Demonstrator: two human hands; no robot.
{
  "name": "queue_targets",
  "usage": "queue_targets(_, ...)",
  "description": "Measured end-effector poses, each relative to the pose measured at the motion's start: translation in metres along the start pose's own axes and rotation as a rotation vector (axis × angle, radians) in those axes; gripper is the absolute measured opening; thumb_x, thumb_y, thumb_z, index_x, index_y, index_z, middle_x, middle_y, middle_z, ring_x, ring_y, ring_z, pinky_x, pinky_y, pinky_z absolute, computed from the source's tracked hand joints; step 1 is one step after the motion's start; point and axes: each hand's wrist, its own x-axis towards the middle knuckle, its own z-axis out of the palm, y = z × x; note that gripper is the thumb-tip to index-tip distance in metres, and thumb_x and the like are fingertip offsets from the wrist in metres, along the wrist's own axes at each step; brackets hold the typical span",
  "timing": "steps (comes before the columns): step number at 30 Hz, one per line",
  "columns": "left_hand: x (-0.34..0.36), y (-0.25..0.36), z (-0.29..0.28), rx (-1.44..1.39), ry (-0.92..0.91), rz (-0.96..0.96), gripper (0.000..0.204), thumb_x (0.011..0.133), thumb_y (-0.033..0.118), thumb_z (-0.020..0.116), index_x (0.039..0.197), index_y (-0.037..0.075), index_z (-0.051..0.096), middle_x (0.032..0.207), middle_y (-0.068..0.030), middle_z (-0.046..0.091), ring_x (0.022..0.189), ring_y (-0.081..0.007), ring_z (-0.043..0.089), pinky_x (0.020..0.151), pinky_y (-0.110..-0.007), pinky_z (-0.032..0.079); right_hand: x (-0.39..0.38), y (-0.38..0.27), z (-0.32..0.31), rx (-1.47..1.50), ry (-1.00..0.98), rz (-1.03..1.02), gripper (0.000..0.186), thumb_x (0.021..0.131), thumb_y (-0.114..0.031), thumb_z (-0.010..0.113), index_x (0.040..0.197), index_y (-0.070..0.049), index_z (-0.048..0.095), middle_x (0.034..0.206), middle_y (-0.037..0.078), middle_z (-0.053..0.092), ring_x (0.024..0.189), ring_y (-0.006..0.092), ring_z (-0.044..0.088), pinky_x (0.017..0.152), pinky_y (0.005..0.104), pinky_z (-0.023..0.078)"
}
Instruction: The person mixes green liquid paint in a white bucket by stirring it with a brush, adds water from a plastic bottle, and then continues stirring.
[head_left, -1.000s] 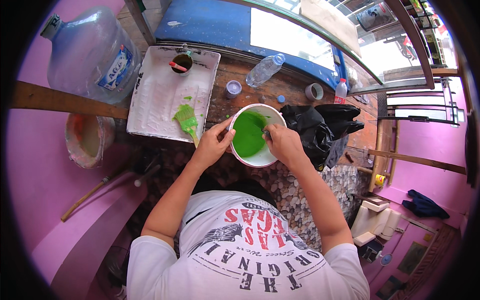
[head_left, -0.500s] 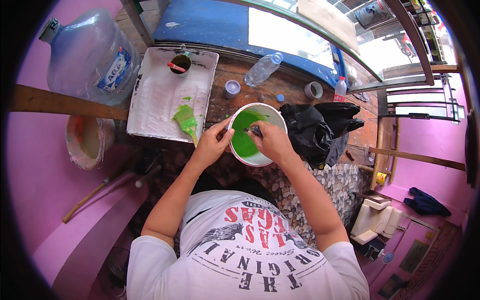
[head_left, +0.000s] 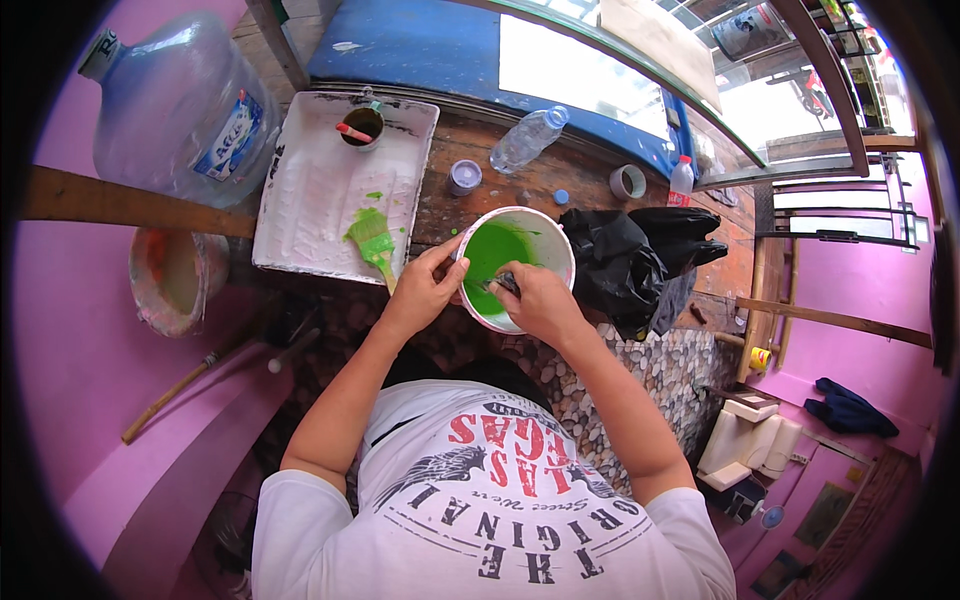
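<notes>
A white bucket (head_left: 553, 238) with green paint (head_left: 488, 250) inside is tilted in front of me. My left hand (head_left: 428, 283) grips its left rim, thumb and fingers on either side of the wall. Over the near right part of the bucket, my right hand (head_left: 542, 300) is closed round a dark stirring tool (head_left: 506, 283) that reaches into the paint; most of it is hidden by my fingers and the paint. Left of the bucket, a brush (head_left: 373, 243) coated in green paint lies on a white paint tray (head_left: 310, 190), its handle pointing toward my left wrist.
A cup (head_left: 361, 128) stands in the tray. Beyond the bucket are a small lidded jar (head_left: 464, 177) and a clear plastic bottle (head_left: 528, 139). A black plastic bag (head_left: 630, 255) lies right of it. A large water jug (head_left: 185, 110) and a paint-stained pail (head_left: 180, 280) are at left.
My right hand has moved slightly nearer to me inside the bucket, with the stirring tool still in it. My left hand keeps its hold on the rim.
</notes>
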Motion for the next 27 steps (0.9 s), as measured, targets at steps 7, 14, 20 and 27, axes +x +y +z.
queue_targets(7, -0.001, 0.013, -0.005, -0.021, -0.082, -0.141, 0.049, 0.106, 0.020, 0.066, 0.150, -0.001, 0.055, 0.133, -0.0132, 0.069, 0.108, -0.0125, 0.067, 0.094, -0.028, 0.055, 0.020, 0.009, 0.004, -0.040, 0.259, -0.041, 0.025, 0.096, -0.022, 0.070, 0.108, 0.000, 0.068, 0.099, 0.022, 0.074, 0.090, 0.0405, 0.072, 0.081, 0.0492, 0.056)
queue_targets(14, 0.000, 0.011, -0.004, -0.003, -0.070, -0.128, 0.049, 0.106, 0.020, 0.066, 0.150, -0.001, 0.055, 0.131, -0.0126, 0.069, 0.106, -0.0122, 0.067, 0.091, -0.028, 0.056, 0.018, 0.027, 0.001, -0.124, 0.294, -0.020, 0.024, 0.094, -0.019, 0.071, 0.111, -0.002, 0.069, 0.103, 0.020, 0.073, 0.092, 0.0385, 0.072, 0.082, 0.0474, 0.056)
queue_targets(20, 0.001, 0.008, -0.004, -0.047, -0.067, -0.092, 0.049, 0.106, 0.019, 0.066, 0.149, 0.000, 0.055, 0.122, -0.0099, 0.071, 0.093, -0.0087, 0.068, 0.077, -0.026, 0.060, 0.011, 0.001, 0.016, 0.059, 0.094, -0.099, 0.027, 0.093, -0.020, 0.071, 0.114, -0.003, 0.070, 0.108, 0.019, 0.074, 0.097, 0.0386, 0.071, 0.085, 0.0481, 0.056)
queue_targets(27, 0.002, -0.006, -0.003, 0.008, -0.060, -0.044, 0.048, 0.106, 0.020, 0.066, 0.149, 0.002, 0.056, 0.111, -0.0071, 0.072, 0.085, -0.0068, 0.067, 0.071, -0.025, 0.059, -0.016, 0.000, -0.007, -0.133, -0.049, 0.042, 0.026, 0.095, -0.022, 0.070, 0.113, -0.004, 0.071, 0.107, 0.018, 0.074, 0.093, 0.0378, 0.072, 0.081, 0.0485, 0.057)
